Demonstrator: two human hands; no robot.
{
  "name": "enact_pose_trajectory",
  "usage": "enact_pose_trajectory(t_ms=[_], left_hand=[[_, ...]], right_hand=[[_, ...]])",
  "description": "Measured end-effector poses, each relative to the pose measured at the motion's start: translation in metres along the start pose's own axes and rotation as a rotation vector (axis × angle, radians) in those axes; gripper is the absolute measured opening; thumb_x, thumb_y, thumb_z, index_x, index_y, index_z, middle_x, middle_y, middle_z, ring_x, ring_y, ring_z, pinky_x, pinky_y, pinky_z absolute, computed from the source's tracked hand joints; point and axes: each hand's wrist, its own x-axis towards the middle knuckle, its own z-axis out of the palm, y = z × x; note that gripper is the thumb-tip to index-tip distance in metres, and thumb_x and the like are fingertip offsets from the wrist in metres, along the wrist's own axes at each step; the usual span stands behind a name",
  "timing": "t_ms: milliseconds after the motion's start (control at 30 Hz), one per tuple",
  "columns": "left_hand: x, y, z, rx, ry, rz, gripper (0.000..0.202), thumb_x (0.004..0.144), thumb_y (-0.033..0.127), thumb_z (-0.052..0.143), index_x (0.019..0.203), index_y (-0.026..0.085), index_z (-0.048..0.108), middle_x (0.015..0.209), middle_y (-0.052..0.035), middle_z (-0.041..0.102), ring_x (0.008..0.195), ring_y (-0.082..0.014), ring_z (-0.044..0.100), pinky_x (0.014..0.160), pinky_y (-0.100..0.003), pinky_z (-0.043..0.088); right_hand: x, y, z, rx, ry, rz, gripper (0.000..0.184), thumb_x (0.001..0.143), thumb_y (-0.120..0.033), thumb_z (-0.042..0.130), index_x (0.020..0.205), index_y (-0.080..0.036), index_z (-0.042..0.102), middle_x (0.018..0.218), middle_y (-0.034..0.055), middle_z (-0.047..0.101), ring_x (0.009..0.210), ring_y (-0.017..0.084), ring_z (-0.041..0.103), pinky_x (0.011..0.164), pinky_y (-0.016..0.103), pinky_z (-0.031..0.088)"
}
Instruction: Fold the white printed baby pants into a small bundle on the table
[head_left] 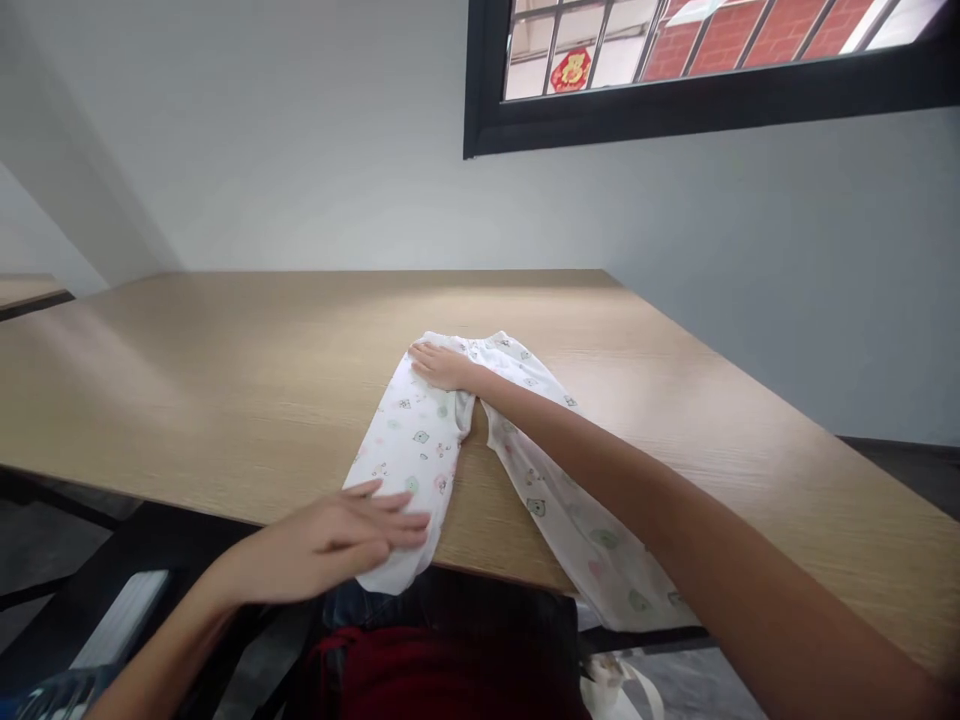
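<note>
Pants (pixel 420 440) lay on the table (pixel 225 380); we smoothed them, left hand (pixel 337 540) flat on a leg, right hand (pixel 442 368) flat at the waist, neither grasping. Folding, we judged, would need the legs aligned.

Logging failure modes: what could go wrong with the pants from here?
1. Both cuffs of the pants hang off the table; they may slide down if the hands lift.
2. The left hand and right hand lie flat, gripping nothing; a push could bunch the fabric.

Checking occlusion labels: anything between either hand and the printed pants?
Nothing visible. The right hand lies on the pants near the waistband; the left hand rests on one leg's end at the table edge.
</note>
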Motion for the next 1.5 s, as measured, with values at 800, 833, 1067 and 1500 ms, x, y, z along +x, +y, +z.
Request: enact_pose_trajectory(t_ms=[800, 833, 1067, 1500], left_hand=[[0.134, 0.08, 0.07, 0.262, 0.308, 0.37, 0.033, 0.089, 0.025, 0.03, 0.109, 0.013, 0.054, 0.091, -0.0086, 0.062, 0.086, -0.0206, 0.058, 0.082, -0.033, 0.043], [0.123, 0.083, 0.083, 0.286, 0.353, 0.411, 0.032, 0.089, 0.022, 0.03, 0.106, 0.011, 0.054, 0.087, -0.008, 0.062, 0.083, -0.0192, 0.058, 0.083, -0.031, 0.043], [0.145, 0.107, 0.124, 0.502, 0.637, 0.347, 0.037, 0.083, 0.051, 0.04, 0.079, 0.016, 0.05, 0.07, -0.0036, 0.054, 0.063, -0.0194, 0.051, 0.054, -0.033, 0.045], [0.154, 0.124, 0.109, 0.452, 0.42, 0.281, 0.004, 0.08, 0.022, 0.041, 0.082, 0.02, 0.042, 0.073, -0.0046, 0.052, 0.06, -0.0171, 0.048, 0.053, -0.028, 0.041]], right_hand=[[-0.131, 0.092, -0.028, 0.34, 0.342, 0.231, 0.032, 0.087, -0.019, 0.036, 0.104, -0.023, 0.062, 0.115, 0.0005, 0.057, 0.11, 0.019, 0.049, 0.097, 0.037, 0.036], [-0.123, 0.1, -0.027, 0.302, 0.357, 0.23, 0.032, 0.086, -0.017, 0.036, 0.102, -0.022, 0.063, 0.114, 0.0014, 0.058, 0.108, 0.019, 0.05, 0.096, 0.038, 0.037], [-0.107, 0.114, -0.017, 0.13, 0.436, 0.191, 0.027, 0.085, -0.018, 0.04, 0.102, -0.017, 0.061, 0.111, 0.0085, 0.055, 0.102, 0.022, 0.051, 0.089, 0.035, 0.04], [-0.116, 0.102, -0.028, 0.361, 0.465, 0.548, 0.046, 0.076, -0.018, 0.052, 0.121, -0.016, 0.045, 0.067, -0.0016, 0.052, 0.063, 0.016, 0.052, 0.058, 0.025, 0.041]])
